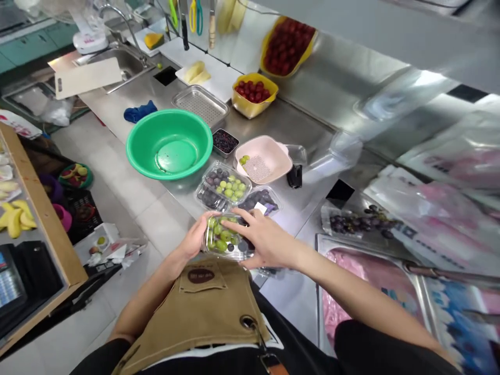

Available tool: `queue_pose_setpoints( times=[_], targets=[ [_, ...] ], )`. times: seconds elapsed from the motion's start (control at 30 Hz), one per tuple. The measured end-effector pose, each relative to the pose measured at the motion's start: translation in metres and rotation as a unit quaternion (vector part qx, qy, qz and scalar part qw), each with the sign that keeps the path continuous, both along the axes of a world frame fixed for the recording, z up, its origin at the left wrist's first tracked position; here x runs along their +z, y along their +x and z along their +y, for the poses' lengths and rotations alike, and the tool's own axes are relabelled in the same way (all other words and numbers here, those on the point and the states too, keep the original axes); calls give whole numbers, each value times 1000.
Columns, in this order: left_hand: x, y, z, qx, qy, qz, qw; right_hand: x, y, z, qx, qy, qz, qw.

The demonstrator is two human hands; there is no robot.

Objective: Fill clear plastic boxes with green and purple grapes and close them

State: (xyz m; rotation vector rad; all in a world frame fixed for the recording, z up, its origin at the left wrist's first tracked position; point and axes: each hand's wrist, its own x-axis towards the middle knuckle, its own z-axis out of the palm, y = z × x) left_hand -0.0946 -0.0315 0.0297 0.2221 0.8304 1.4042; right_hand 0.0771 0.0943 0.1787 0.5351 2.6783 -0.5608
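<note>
While the person's left hand (193, 237) and right hand (265, 242) are clamping a clear plastic clamshell box (226, 237) from either side, the box is being held close together between them, just in front of a stainless steel counter (273, 125) and above a tan canvas apron (203, 297). Green and dark grapes are filling the box, and the right hand's fingers (250, 219) are lying across its lid. Just beyond it, two more clamshell boxes are sitting on the counter, one (222, 186) holding green and dark grapes and the other (260, 202) holding dark grapes under a small white label. Beside them, a pink square colander (269, 172) is holding a few green grapes, while a green plastic basin (169, 143) is standing to its left. Farther along, a perforated steel tray (200, 105), a small tray of dark berries (225, 141) and two yellow tubs of red fruit (254, 91) are lining the counter, and a bag of dark grapes (351, 221) is lying off to the right.
</note>
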Motion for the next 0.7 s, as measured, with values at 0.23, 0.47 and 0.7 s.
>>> queue_pose_setpoints(
  times=[0.23, 0.47, 0.7],
  targets=[
    [-14, -9, -35, -120, -1, -60, 991, -24, 10, -71, -66, 39, -45, 996],
    [-13, -20, -56, -155, 48, 14, 987, -63, 46, -128, -512, -92, 237, 821],
    [-16, -23, -58, -236, 10, -15, 972, -100, 43, -178, -650, -217, 351, 639]
  ],
)
